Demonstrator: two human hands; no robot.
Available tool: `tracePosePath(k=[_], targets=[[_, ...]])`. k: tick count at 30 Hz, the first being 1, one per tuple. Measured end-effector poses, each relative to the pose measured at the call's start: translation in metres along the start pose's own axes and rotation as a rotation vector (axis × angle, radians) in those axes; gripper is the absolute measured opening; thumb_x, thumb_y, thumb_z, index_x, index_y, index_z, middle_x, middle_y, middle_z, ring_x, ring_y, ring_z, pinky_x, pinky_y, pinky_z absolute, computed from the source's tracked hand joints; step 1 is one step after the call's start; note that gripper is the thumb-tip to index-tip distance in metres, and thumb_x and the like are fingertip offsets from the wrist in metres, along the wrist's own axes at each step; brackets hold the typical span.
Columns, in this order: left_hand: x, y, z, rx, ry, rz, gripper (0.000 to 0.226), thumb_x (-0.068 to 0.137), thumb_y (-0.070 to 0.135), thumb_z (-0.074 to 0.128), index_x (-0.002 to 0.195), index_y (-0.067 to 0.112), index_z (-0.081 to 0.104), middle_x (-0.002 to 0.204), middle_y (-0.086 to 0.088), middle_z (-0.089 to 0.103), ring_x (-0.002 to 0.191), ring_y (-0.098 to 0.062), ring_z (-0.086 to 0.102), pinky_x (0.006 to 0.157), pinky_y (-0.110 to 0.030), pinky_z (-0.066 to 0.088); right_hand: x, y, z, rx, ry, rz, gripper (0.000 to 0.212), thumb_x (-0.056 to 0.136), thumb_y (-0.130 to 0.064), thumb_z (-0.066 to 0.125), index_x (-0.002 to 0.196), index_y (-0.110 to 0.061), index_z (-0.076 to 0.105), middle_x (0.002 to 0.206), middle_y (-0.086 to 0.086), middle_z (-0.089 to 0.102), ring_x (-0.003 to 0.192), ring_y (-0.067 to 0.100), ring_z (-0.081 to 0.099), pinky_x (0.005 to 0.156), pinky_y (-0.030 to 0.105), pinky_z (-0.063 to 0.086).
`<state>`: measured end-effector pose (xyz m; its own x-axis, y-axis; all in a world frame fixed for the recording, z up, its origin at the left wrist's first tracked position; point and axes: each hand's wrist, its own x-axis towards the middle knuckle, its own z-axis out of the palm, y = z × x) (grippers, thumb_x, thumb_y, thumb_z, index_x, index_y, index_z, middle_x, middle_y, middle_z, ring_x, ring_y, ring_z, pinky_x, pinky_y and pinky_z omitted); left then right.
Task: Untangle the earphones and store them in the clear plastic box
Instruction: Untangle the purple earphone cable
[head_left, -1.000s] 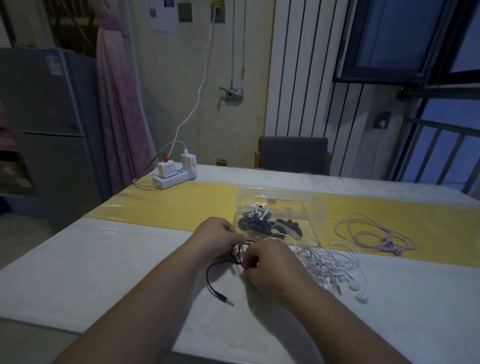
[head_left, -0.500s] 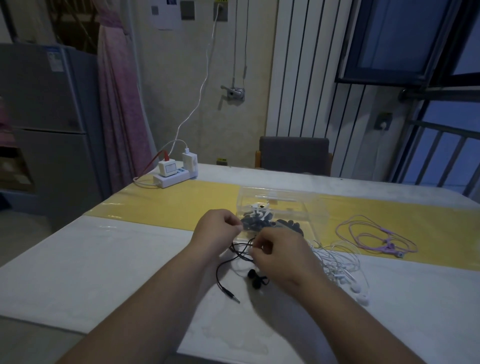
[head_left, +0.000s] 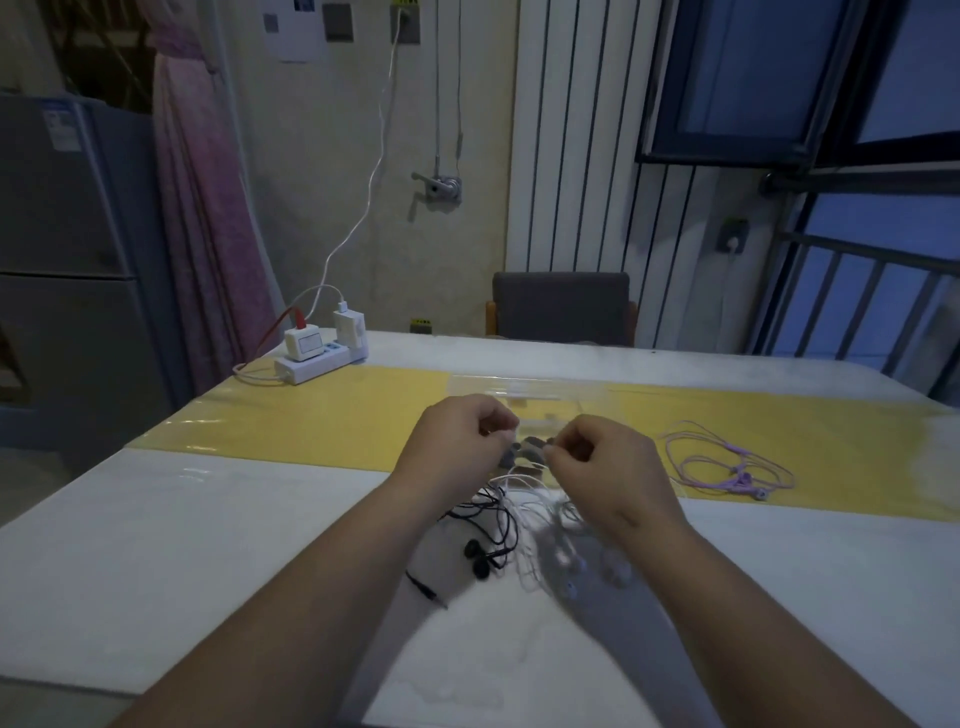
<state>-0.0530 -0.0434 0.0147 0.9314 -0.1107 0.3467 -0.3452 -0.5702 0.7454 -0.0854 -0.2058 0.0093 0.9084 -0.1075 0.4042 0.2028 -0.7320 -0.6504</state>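
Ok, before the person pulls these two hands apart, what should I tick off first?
1. Grip: left hand pinches the cord of the black earphones, and right hand seems to pinch that of the white earphones: ok.
2. Black and white cords separated: not ok, they cross below the hands.
3. Black buds and plug free to trail: ok, they lie loose on the table.
4. Clear plastic box open and ready: cannot tell, the hands hide most of it.
5. Purple earphones out of the tangle: ok, apart on the yellow runner.
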Motion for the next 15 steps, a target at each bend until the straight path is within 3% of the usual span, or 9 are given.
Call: tracePosePath(k=[5, 11, 15], targets=[[0.003, 0.019, 0.033, -0.061, -0.082, 0.058, 0.013, 0.088, 0.016, 0.065, 0.09, 0.029, 0.068, 0.086, 0.011, 0.07, 0.085, -0.009, 0.067, 0.079, -0.038, 0.058, 0.005, 0.028, -0.026, -0.031, 0.032, 0.071, 0.015, 0.083, -0.027, 0.065, 0.069, -0.024, 0.06, 0.065, -0.008, 0.06, 0.064, 0.005, 0.052, 0.053, 0.022, 0.035], [0.01, 0.05, 0.078, -0.038, -0.087, 0.12, 0.018, 0.09, 0.015, 0.062, 0.104, 0.023, 0.07, 0.092, 0.01, 0.068, 0.09, -0.009, 0.064, 0.079, -0.022, 0.047, 0.009, 0.063, -0.055, -0.065, 0.098, 0.142, 0.012, 0.083, -0.028, 0.065, 0.072, -0.024, 0.062, 0.073, -0.008, 0.063, 0.073, 0.015, 0.056, 0.061, 0.028, 0.038], [0.016, 0.066, 0.121, -0.067, -0.16, 0.111, 0.023, 0.09, 0.011, 0.061, 0.11, 0.019, 0.069, 0.103, 0.004, 0.07, 0.096, -0.011, 0.063, 0.087, -0.023, 0.048, 0.012, 0.094, -0.074, -0.108, 0.119, 0.21, 0.01, 0.083, -0.022, 0.063, 0.073, -0.025, 0.061, 0.076, -0.007, 0.064, 0.076, 0.018, 0.056, 0.062, 0.027, 0.036]])
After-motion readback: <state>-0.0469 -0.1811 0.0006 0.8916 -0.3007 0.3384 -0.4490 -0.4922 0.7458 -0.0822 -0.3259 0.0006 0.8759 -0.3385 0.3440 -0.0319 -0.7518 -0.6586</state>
